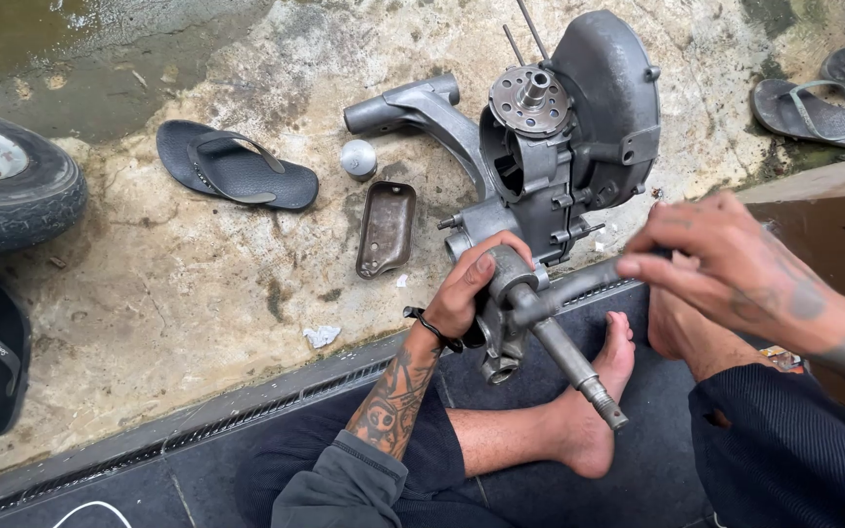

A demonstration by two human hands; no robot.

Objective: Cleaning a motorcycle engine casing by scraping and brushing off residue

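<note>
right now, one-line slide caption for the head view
Seated barefoot, left hand grips a metal crank assembly, right hand on its tool, beside a grey engine casing.

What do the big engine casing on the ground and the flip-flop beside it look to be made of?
Engine casing: probably cast aluminium, judging by its dull, matte grey surface with rounded moulded shapes. Flip-flop: likely rubber or foam, since it is matte black, thin and has a flexible-looking strap.

An informal outdoor repair spot, like a home scooter workshop: just beyond the hands a stripped grey engine casing point(559, 137) sits on stained concrete ground point(198, 284), with a tyre point(12, 186) and flip-flops point(237, 166) scattered farther left.
</note>
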